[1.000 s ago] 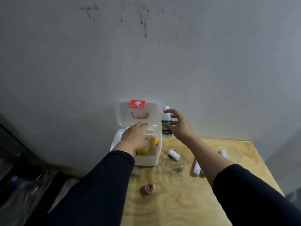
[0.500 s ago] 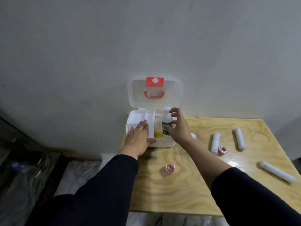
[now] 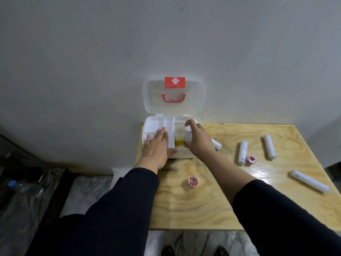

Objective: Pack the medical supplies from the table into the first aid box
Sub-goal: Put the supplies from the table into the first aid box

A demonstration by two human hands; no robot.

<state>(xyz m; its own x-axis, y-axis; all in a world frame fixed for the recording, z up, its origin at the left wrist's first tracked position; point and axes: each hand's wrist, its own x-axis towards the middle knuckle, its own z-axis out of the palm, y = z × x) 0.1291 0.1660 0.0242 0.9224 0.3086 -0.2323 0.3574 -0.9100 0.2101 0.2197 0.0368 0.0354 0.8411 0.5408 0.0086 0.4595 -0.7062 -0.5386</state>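
The white first aid box [image 3: 153, 120] stands at the table's back left corner, its clear lid [image 3: 196, 97] with a red cross label leaning on the wall. My left hand [image 3: 156, 145] lies flat on the box's left tray and front edge, holding nothing. Over the right compartment, my right hand [image 3: 200, 142] grips a white bottle [image 3: 187, 130] that is lowered into the box; only its cap shows between my fingers. A yellow item [image 3: 179, 142] lies in the box beside it.
On the wooden table [image 3: 203, 206] lie white bandage rolls [image 3: 242, 152], [image 3: 269, 146], [image 3: 309, 181] and a short one [image 3: 217, 144] behind my right wrist. Two pink tape rolls [image 3: 193, 181], [image 3: 251, 159] lie there too. The floor drops off to the left.
My right hand took the white bottle from beside the box, carried it left and lowered it into the right compartment. My left hand stayed on the box. The camera tilted down.
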